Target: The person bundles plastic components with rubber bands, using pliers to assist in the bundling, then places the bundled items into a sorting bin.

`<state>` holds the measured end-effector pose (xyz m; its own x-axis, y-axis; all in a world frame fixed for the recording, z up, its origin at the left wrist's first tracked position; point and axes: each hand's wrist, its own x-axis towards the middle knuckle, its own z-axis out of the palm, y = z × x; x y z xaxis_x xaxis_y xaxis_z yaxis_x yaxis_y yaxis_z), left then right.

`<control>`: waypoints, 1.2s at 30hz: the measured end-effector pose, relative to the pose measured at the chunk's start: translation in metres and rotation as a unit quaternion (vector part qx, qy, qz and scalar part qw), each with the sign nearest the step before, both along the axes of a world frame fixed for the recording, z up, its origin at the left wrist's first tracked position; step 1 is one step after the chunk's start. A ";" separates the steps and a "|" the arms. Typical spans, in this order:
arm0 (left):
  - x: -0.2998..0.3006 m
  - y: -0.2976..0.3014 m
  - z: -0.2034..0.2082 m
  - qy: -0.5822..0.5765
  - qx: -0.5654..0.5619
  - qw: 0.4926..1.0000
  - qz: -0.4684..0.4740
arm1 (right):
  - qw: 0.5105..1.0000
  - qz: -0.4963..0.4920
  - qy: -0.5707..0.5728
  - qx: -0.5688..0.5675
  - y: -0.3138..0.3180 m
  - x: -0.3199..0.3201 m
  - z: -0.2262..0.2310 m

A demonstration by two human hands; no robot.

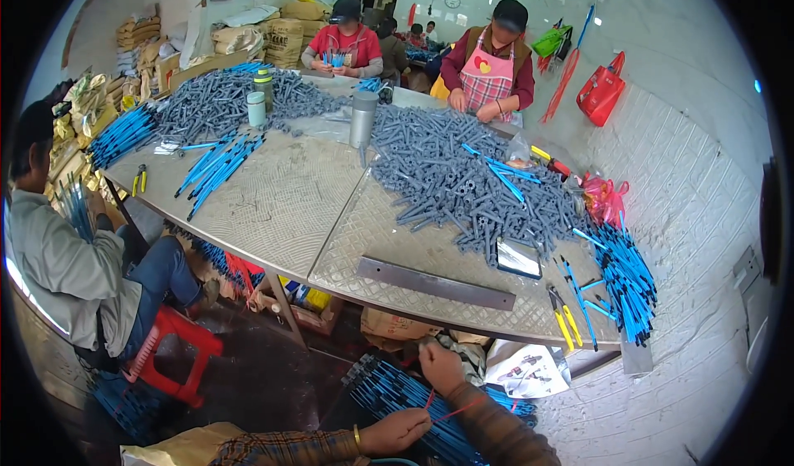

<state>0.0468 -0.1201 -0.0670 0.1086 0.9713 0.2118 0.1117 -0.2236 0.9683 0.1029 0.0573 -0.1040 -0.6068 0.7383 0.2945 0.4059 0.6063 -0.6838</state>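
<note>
A large bundle of thin blue rods with dark ends (pixel 382 391) lies below the table's front edge, under my hands. My left hand (pixel 399 431), with a yellow bracelet at the wrist, is closed on a thin red string (pixel 456 410). That string runs from the left fingers across my right forearm, and another stretch rises toward the right hand. My right hand (pixel 441 367) is a fist above the bundle near its far end. What its fingers hold is hidden. My forearms, in plaid sleeves, reach in from the lower edge.
A metal-topped table (pixel 265 210) carries heaps of grey plastic pieces (pixel 463 176), blue rods (pixel 624 276), yellow-handled pliers (pixel 566 317), a phone (pixel 518 258) and a flat metal bar (pixel 434 282). A red stool (pixel 178 350) holds a seated person at left. Two others work across the table.
</note>
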 end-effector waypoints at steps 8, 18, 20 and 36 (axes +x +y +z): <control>-0.005 -0.023 -0.005 0.001 -0.006 1.000 0.024 | 0.962 0.163 -0.187 0.118 0.005 0.019 -0.043; -0.014 -0.047 -0.021 -0.076 -0.110 0.989 -0.059 | 0.891 0.338 -0.202 -0.225 -0.009 0.042 -0.102; -0.015 -0.055 -0.030 -0.102 -0.128 0.984 -0.076 | 0.853 0.372 -0.207 -0.303 -0.014 0.049 -0.112; -0.014 -0.098 -0.019 -0.452 -0.321 0.828 0.079 | 0.825 0.320 -0.186 -0.426 -0.027 0.059 -0.087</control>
